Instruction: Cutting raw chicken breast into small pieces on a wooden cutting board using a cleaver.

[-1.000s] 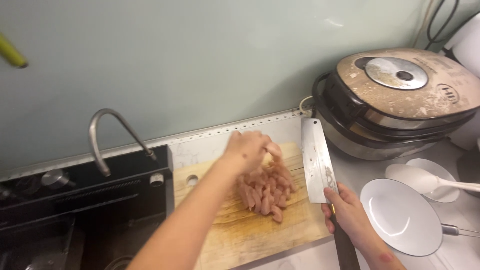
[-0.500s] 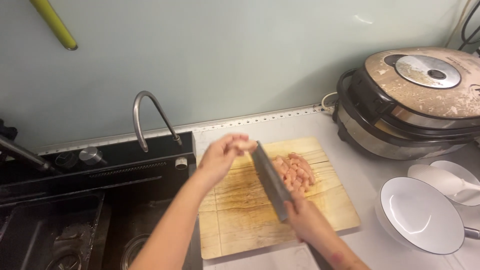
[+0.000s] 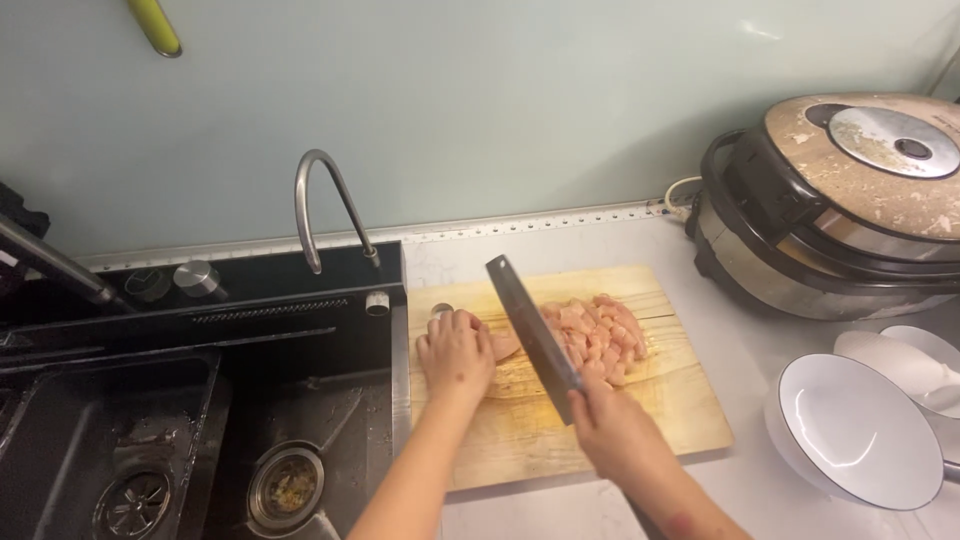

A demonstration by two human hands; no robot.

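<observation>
Fingertips of left hand (image 3: pixel 456 350) curled on meat strip (image 3: pixel 503 345), cleaver (image 3: pixel 533 338) gripped in right hand (image 3: pixel 618 432): slice vertically, clear of knuckles, on cutting board (image 3: pixel 640 410).

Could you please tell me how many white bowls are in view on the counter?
2, both right of the wooden cutting board: the near white bowl at the counter's front right, and a second bowl just behind it, partly cropped. More may lie out of frame.

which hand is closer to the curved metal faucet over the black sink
Left. The left hand rests on the wooden cutting board's left edge, just right of and below the curved metal faucet. The right hand grips the cleaver farther right, at the board's near side.
</observation>
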